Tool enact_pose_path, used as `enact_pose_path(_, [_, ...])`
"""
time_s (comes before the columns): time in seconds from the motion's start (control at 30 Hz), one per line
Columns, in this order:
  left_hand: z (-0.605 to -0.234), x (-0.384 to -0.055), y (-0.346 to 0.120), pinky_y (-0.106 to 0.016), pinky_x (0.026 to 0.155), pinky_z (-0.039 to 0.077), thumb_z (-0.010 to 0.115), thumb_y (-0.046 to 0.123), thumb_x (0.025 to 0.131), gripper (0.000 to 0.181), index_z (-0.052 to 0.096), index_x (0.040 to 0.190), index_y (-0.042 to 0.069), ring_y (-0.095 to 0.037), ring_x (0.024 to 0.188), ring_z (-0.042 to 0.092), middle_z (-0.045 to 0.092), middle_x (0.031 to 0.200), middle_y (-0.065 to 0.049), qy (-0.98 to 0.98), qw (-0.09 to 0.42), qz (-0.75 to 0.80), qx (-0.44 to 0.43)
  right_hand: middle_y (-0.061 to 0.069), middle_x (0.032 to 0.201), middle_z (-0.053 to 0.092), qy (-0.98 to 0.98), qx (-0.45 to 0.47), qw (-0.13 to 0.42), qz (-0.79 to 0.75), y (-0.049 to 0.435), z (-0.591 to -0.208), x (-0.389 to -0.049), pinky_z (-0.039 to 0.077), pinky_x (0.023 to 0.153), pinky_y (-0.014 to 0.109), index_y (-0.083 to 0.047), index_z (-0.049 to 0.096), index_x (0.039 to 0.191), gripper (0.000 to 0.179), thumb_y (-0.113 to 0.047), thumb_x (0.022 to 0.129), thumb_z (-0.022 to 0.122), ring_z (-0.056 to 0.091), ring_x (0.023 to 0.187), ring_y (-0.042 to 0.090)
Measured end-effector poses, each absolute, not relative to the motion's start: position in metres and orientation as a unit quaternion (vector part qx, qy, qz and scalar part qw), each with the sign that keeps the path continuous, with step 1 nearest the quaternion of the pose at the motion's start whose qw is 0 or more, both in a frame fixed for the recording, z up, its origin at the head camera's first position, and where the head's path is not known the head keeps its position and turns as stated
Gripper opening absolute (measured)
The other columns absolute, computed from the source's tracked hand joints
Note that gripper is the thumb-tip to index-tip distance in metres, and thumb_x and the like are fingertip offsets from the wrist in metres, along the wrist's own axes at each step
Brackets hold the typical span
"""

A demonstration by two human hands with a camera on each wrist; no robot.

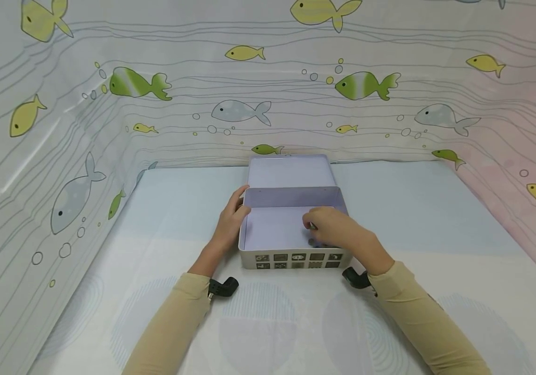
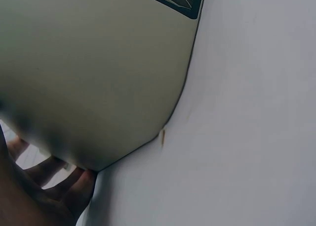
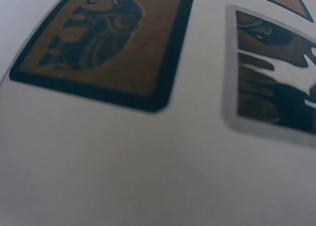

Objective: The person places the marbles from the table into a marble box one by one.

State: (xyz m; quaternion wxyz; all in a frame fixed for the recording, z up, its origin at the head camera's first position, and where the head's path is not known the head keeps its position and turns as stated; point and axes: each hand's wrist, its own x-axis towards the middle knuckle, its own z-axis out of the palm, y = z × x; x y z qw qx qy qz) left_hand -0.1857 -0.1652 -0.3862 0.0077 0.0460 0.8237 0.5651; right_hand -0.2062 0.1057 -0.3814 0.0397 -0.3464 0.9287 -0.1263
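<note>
A shallow tin box (image 1: 296, 260) with a hinged lid (image 1: 291, 172) stands opened on the table, its inside pale lilac and its front printed with dark square pictures. My left hand (image 1: 230, 221) holds its left wall, thumb at the rim. Fingers (image 2: 79, 194) of that hand lie along the outer side in the left wrist view. Inside the right part of the box, my right hand (image 1: 335, 226) has curled fingers and pinches a small dark object (image 1: 313, 226), whose kind I cannot tell. Below it, small dark pieces (image 1: 312, 242) lie on the box floor, partly hidden by the hand.
A pale cloth with circle patterns covers the table (image 1: 258, 323). Behind and at both sides hangs a fish-printed curtain (image 1: 296, 104). The raised lid stands close before it. Printed squares (image 3: 113, 43) on the box front fill the right wrist view.
</note>
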Motion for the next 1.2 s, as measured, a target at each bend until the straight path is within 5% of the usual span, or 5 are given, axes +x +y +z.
enact_pose_path(1.2, [-0.383,-0.183,-0.164,-0.060,0.116,0.032,0.040,0.016,0.100,0.060,0.026,0.158,0.020,-0.037,0.146,0.037,0.038,0.158,-0.017,0.829,0.002,0.557,0.052,0.006,0.097,0.070,0.939,-0.290,-0.018,-0.183,0.138,-0.349,-0.213,0.052,0.077,0.037,-0.005,0.071,0.106,0.019,-0.003,0.093,0.058,0.060,0.085,0.020])
